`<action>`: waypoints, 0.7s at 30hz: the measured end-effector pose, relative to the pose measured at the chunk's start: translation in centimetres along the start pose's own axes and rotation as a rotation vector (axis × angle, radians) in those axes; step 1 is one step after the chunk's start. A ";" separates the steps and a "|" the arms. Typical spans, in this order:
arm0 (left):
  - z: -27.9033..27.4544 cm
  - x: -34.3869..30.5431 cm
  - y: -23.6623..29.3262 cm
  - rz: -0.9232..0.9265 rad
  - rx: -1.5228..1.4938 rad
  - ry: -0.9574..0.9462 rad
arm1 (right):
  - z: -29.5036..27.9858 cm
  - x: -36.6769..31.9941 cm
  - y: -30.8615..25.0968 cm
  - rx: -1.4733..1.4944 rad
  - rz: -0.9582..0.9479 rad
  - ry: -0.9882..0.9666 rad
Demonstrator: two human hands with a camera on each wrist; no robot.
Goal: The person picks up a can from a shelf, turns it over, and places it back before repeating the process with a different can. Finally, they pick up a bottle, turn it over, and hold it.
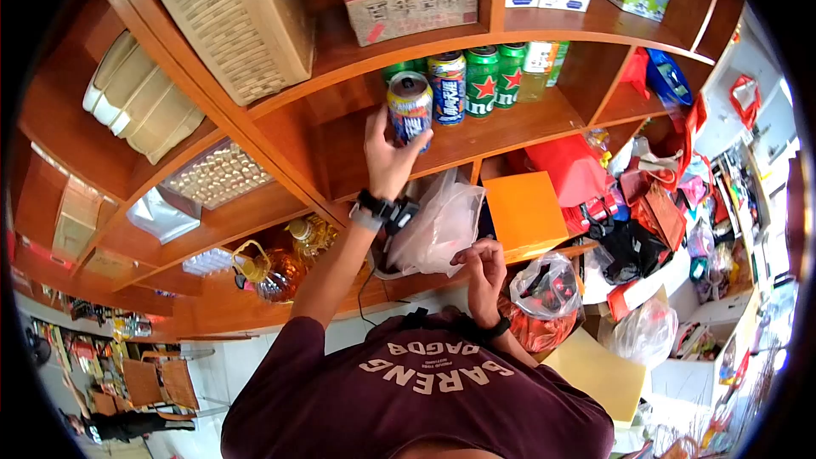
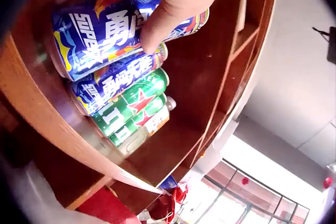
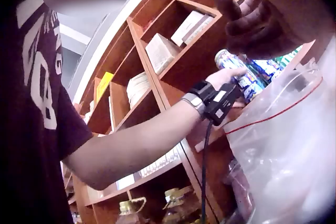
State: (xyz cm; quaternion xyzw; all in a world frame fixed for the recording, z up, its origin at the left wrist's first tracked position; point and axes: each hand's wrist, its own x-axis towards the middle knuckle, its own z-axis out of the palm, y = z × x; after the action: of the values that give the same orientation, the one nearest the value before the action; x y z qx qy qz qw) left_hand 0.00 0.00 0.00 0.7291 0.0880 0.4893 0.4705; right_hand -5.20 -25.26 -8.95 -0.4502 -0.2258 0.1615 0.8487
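Note:
My left hand [image 1: 393, 157] grips a blue-and-yellow drink can [image 1: 410, 106] at the front of a wooden shelf, with the thumb across its printed side in the left wrist view. A matching can [image 1: 448, 89] stands beside it, followed by green beer cans [image 1: 481, 83] with red stars and a clear bottle [image 1: 535, 76]. My right hand [image 1: 484, 276], fingers curled, pinches the near edge of a clear plastic bag [image 1: 438, 225] below the shelf. A red line runs along the bag's mouth in the right wrist view. The right fingertips are partly hidden.
Above the cans sits a printed carton [image 1: 412, 0] next to a woven box [image 1: 234, 21]. An orange box [image 1: 525, 212] and a red bag [image 1: 569, 170] are below, at right. Oil jugs [image 1: 280, 272] stand low at left. Filled plastic bags [image 1: 548, 285] lie near my right arm.

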 end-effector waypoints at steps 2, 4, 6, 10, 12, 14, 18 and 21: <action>-1.6 -1.9 4.6 -0.059 -0.092 -0.041 | 1.0 0.7 -0.5 0.020 -0.013 -0.049; -2.2 -5.0 5.7 -0.134 -0.017 -0.058 | 0.3 2.0 -2.1 -0.043 0.026 -0.097; -4.4 -6.7 7.9 -0.092 0.156 -0.121 | 1.5 3.5 -2.3 -0.060 -0.022 -0.209; -6.3 -10.8 12.6 -0.063 0.257 -0.129 | 3.2 4.6 -2.5 -0.062 -0.105 -0.430; -7.0 -13.1 13.2 -0.090 0.302 -0.107 | 4.4 4.3 -2.3 -0.029 -0.041 -0.513; -8.1 -15.7 13.5 -0.159 0.362 -0.099 | 5.4 3.5 -1.8 -0.030 0.110 -0.586; -10.5 -19.6 13.8 -0.228 0.443 0.029 | 7.5 0.9 0.2 -0.048 0.314 -0.618; -12.1 -22.6 14.2 -0.361 0.469 0.076 | 7.7 -1.0 3.9 -0.081 0.322 -0.711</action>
State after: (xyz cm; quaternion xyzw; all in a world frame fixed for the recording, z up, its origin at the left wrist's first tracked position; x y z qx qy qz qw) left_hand -25.81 -13.72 -2.36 0.7715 0.3446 0.3909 0.3649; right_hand -10.37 -18.29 -8.61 -0.4291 -0.4383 0.4294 0.6629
